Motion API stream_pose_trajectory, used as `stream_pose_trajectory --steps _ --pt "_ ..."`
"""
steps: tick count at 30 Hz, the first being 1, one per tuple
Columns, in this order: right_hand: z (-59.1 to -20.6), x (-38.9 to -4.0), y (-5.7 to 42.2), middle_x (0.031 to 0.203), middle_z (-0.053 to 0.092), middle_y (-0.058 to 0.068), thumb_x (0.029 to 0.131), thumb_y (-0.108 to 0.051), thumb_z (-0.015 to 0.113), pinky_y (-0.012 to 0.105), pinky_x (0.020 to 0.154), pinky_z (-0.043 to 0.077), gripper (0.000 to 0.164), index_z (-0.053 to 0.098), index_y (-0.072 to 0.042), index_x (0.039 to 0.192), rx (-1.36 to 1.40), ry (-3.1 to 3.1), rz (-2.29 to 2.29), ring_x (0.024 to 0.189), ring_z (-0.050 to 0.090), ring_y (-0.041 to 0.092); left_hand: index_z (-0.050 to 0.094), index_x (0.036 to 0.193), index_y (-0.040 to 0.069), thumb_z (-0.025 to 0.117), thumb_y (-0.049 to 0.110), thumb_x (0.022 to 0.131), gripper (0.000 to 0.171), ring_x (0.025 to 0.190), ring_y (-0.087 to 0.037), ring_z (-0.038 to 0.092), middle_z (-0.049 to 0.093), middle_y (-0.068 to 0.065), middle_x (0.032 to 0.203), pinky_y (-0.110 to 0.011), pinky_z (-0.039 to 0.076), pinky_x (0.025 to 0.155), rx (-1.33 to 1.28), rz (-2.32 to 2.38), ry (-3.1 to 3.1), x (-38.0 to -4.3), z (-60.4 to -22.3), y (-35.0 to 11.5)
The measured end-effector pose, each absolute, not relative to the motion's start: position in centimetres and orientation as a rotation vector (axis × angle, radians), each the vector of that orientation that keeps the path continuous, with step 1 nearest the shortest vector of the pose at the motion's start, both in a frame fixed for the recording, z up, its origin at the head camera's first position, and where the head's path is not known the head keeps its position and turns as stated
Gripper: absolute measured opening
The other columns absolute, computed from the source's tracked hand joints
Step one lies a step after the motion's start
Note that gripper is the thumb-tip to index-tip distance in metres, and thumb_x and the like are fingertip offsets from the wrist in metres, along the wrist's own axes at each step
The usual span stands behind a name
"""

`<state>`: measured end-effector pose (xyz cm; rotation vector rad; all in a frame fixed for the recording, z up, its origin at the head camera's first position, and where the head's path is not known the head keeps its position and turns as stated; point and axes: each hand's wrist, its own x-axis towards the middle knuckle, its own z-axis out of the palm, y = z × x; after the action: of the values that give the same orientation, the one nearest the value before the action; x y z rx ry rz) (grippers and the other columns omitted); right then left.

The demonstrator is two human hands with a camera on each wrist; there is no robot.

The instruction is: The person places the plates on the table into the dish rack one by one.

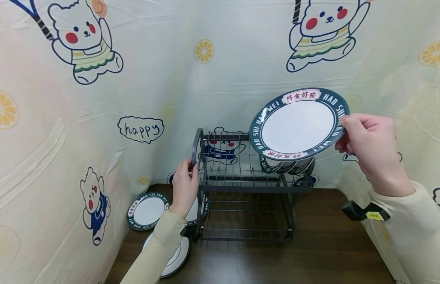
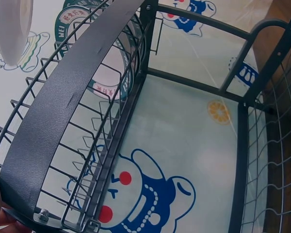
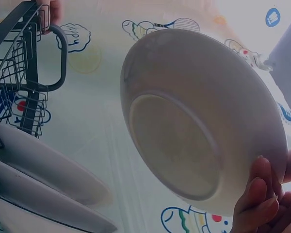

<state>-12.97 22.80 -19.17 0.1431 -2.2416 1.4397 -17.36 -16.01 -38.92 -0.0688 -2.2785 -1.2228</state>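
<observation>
Where patterned cloth (image 1: 206,94) rises behind the dark brown worktop (image 1: 330,248), a black two-tier rack (image 1: 255,189) carries standing plates (image 3: 48,167) at its upper right, while loose plates (image 1: 149,211) lie near its left side. The left hand (image 1: 186,186) has its fingers gripping the rack's left end; the right hand (image 1: 376,152) pinches a green-rimmed plate (image 1: 298,126), raised near the standing ones.

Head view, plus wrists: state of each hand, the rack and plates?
Rack: standing upright
Left hand: gripping rack's left end
Held plate: raised, tilted, printed face toward head camera
Right hand: pinching held plate's rim
Racked plates: on edge, rack's upper right
Leftmost plate: lying face up
Plate behind left hand: mostly hidden
Nearest plate: partly hidden by left sleeve
</observation>
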Motion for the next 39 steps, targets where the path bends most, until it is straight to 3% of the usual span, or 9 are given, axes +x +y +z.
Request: stream_pose_trajectory --steps 10,17,25,32,39 --pt "-18.6 -14.4 20.9 0.058 0.064 0.004 0.103 -0.024 0.05 0.025 0.044 0.046 0.044 0.072 0.001 0.074 0.186 -2.283 1.329 0.052 0.059 0.019 0.061 0.121 -0.002 0.057 0.016 0.108 0.022 0.101 -0.032 0.069 0.063 -0.018 0.112 -0.048 0.062 0.087 -0.068 -1.246 -2.281 -17.3 -38.8 -16.0" --pt "-18.6 -15.3 20.0 0.056 0.064 -0.001 0.102 -0.025 0.05 0.022 0.047 0.049 0.042 0.077 -0.002 0.078 0.205 -2.361 1.105 0.054 0.061 0.012 0.061 0.121 -0.002 0.057 0.015 0.108 0.022 0.101 -0.032 0.069 0.063 -0.018 0.112 -0.048 0.062 0.087 -0.074 -1.245 -2.281 -17.4 -39.0 -16.1" --pt "-18.8 -15.7 18.6 0.057 0.066 0.003 0.098 -0.023 0.049 0.029 0.037 0.033 0.043 0.072 -0.007 0.066 0.302 -2.356 0.866 0.049 0.056 0.008 0.061 0.12 -0.002 0.057 0.015 0.108 0.021 0.1 -0.032 0.068 0.063 -0.018 0.111 -0.048 0.062 0.087 -0.08 -1.248 -2.276 -17.4 -38.9 -16.1" --pt "-18.9 -16.6 17.2 0.053 0.057 0.005 0.098 -0.022 0.049 0.029 0.038 0.032 0.044 0.063 -0.008 0.059 0.309 -2.372 0.774 0.05 0.05 0.024 0.061 0.121 -0.002 0.057 0.016 0.108 0.022 0.101 -0.032 0.068 0.063 -0.018 0.112 -0.048 0.062 0.087 -0.075 -1.24 -2.271 -17.4 -38.7 -16.2" --pt "-19.8 -17.4 16.3 0.05 0.049 0.003 0.097 -0.018 0.051 0.03 0.041 0.03 0.043 0.059 -0.008 0.056 0.314 -2.375 0.663 0.049 0.047 0.024 0.06 0.12 -0.001 0.057 0.015 0.108 0.021 0.101 -0.031 0.067 0.063 -0.017 0.113 -0.048 0.062 0.088 -0.08 -1.256 -2.285 -17.3 -38.8 -16.1"
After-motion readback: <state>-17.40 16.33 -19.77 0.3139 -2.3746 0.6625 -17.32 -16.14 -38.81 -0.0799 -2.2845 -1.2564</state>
